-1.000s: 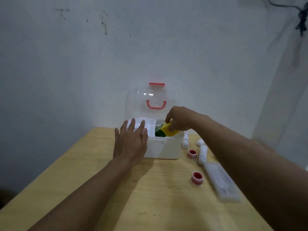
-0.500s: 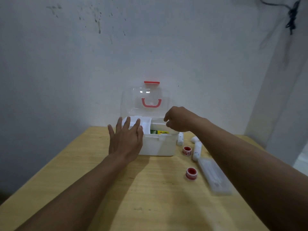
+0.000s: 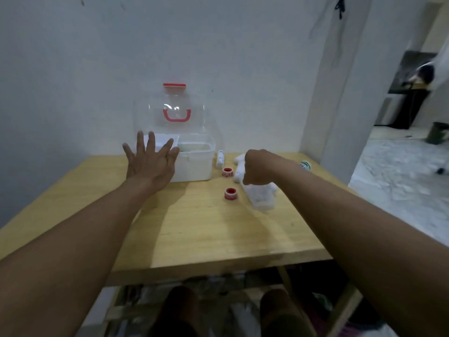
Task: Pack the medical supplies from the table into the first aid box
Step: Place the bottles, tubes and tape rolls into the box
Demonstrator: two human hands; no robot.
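The left hand (image 3: 150, 164), fingers spread, braces the open first aid box (image 3: 194, 164) on the surface (image 3: 206, 229). The right hand (image 3: 257, 170) curls over the clear packet (image 3: 261, 198); its grip cannot be told. Lifting it comes next.

The left hand (image 3: 150, 164) rests spread flat against the front left of the open first aid box (image 3: 194, 166), whose clear lid (image 3: 175, 115) stands upright. The right hand (image 3: 260, 170), fingers curled downward, hovers over a clear packet (image 3: 261, 199) on the wooden table (image 3: 194, 234). Two red tape rolls (image 3: 230, 193) lie between box and packet.
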